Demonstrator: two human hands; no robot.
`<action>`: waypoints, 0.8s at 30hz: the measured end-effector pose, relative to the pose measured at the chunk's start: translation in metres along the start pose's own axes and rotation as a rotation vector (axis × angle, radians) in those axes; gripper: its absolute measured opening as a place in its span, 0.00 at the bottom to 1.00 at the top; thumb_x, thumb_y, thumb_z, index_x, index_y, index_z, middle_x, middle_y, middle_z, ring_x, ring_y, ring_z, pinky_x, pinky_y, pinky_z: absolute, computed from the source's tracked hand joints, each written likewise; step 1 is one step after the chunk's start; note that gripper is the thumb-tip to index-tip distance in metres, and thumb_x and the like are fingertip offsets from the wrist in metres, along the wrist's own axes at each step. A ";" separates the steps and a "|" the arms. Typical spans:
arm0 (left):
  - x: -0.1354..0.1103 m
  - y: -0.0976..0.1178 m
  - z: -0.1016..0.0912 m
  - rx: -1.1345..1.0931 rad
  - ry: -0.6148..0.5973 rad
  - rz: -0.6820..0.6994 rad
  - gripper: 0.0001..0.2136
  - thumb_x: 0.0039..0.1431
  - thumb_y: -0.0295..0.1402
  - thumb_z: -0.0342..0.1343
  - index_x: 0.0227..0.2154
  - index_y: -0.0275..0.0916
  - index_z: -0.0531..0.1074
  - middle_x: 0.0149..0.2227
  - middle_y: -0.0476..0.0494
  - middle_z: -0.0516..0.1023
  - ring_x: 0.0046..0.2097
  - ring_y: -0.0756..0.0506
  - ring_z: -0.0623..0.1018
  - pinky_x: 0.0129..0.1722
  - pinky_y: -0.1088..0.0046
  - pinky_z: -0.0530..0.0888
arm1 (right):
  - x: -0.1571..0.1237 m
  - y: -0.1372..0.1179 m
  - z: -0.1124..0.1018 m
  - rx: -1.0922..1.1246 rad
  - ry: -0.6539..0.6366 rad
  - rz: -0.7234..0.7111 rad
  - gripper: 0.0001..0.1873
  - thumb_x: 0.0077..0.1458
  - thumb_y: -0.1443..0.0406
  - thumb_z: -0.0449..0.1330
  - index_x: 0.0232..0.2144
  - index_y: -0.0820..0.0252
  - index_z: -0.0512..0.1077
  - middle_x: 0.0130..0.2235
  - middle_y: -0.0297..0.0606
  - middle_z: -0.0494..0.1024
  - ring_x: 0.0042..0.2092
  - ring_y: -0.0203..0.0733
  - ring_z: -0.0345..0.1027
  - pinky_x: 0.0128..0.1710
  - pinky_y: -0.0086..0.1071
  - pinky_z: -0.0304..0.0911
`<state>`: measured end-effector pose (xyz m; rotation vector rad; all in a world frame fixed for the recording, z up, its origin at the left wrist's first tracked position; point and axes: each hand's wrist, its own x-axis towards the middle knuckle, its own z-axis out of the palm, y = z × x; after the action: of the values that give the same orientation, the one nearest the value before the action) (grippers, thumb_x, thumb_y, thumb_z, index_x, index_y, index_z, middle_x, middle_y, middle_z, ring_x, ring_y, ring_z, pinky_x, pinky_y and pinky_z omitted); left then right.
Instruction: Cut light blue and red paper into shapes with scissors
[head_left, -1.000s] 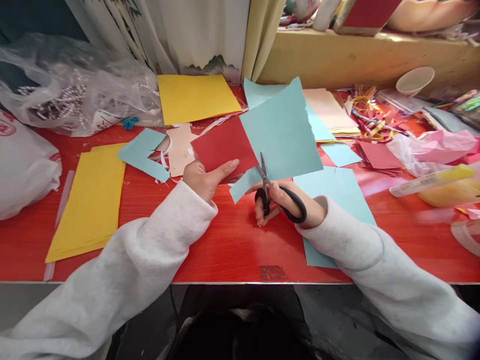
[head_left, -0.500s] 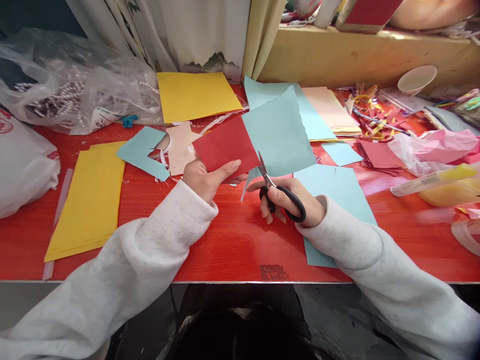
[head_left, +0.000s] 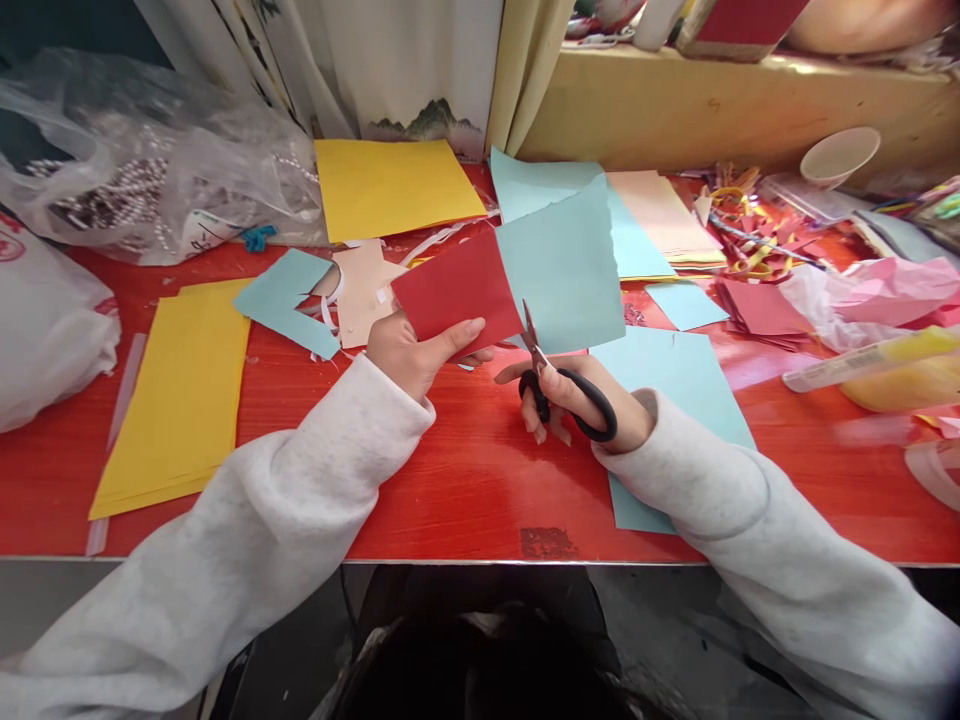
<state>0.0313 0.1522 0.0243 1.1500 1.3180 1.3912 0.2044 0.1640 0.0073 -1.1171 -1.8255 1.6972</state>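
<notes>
My left hand (head_left: pixel 424 350) pinches a red paper square (head_left: pixel 457 285), thumb on top. Against the red piece lies a light blue sheet (head_left: pixel 562 265) with a ragged upper edge, extending to the right; the fingers holding it are hidden underneath. Black-handled scissors (head_left: pixel 564 388) are gripped in my right hand (head_left: pixel 592 395), thumb and fingers around the loops. Their blades point up and away, at the lower right corner of the red square, by the blue sheet's near edge. How far the blades are apart is hard to tell.
Yellow paper stacks (head_left: pixel 176 390) lie at left and a yellow sheet (head_left: pixel 397 190) at the back. A cut blue piece (head_left: pixel 289 295) is near my left hand. Another blue sheet (head_left: pixel 675 380) rests under my right wrist. Plastic bags (head_left: pixel 187 170), a paper cup (head_left: pixel 840 157) and scraps surround these.
The blue sheet has swung slightly, its far corner shifting right. A narrow blue strip hanging by the scissors is no longer visible there. Both hands stay nearly in place.
</notes>
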 end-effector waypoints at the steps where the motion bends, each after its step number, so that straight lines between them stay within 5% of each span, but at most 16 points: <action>1: 0.000 0.000 0.000 0.004 -0.003 -0.002 0.08 0.42 0.33 0.62 0.21 0.35 0.71 0.20 0.50 0.74 0.24 0.46 0.78 0.29 0.69 0.77 | 0.000 0.000 0.000 -0.004 0.002 0.001 0.30 0.46 0.40 0.50 0.23 0.63 0.67 0.20 0.36 0.68 0.19 0.33 0.63 0.13 0.26 0.54; 24: 0.000 0.002 -0.001 0.026 0.006 -0.024 0.08 0.42 0.33 0.63 0.24 0.35 0.71 0.24 0.48 0.75 0.25 0.45 0.78 0.30 0.67 0.76 | 0.000 0.000 0.000 -0.035 -0.008 0.019 0.30 0.43 0.39 0.51 0.18 0.61 0.66 0.17 0.37 0.68 0.18 0.33 0.62 0.13 0.27 0.53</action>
<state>0.0305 0.1515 0.0262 1.1447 1.3534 1.3650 0.2044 0.1644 0.0071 -1.1466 -1.8622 1.6886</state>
